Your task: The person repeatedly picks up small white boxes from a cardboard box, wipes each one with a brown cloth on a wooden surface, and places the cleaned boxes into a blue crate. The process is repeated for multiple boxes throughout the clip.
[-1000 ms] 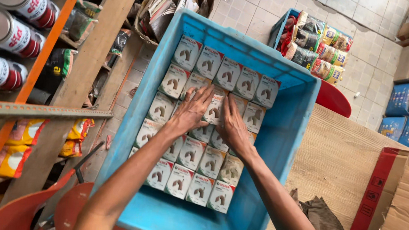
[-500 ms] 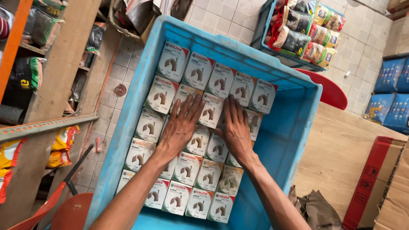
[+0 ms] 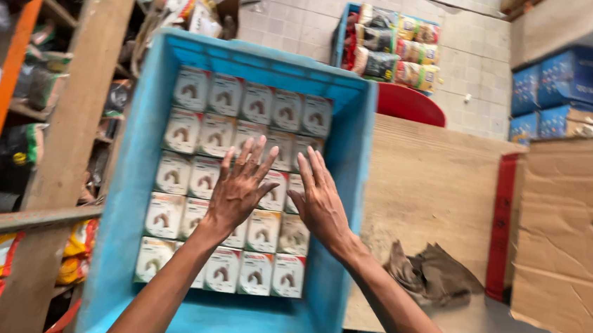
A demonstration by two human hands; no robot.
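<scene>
A big blue plastic crate (image 3: 134, 168) holds several rows of small white-and-green boxes (image 3: 204, 134) packed flat side by side. My left hand (image 3: 238, 190) hovers just above the middle rows, fingers spread and lifted. My right hand (image 3: 318, 203) is beside it, palm down with fingers apart, over the boxes near the crate's right wall. Neither hand holds anything. The frame is blurred by motion.
A wooden tabletop (image 3: 428, 191) with a crumpled brown cloth (image 3: 433, 272) lies right of the crate. A cardboard carton (image 3: 573, 237) stands at far right. Behind are a crate of packets (image 3: 390, 50), a red stool (image 3: 407, 105), blue boxes (image 3: 571, 86). A shelf post (image 3: 74, 121) stands at left.
Both hands have lifted off the boxes they were pressing flat, with fingers now raised. The view has swung right, so the crate sits further left and the carton fills more of the right.
</scene>
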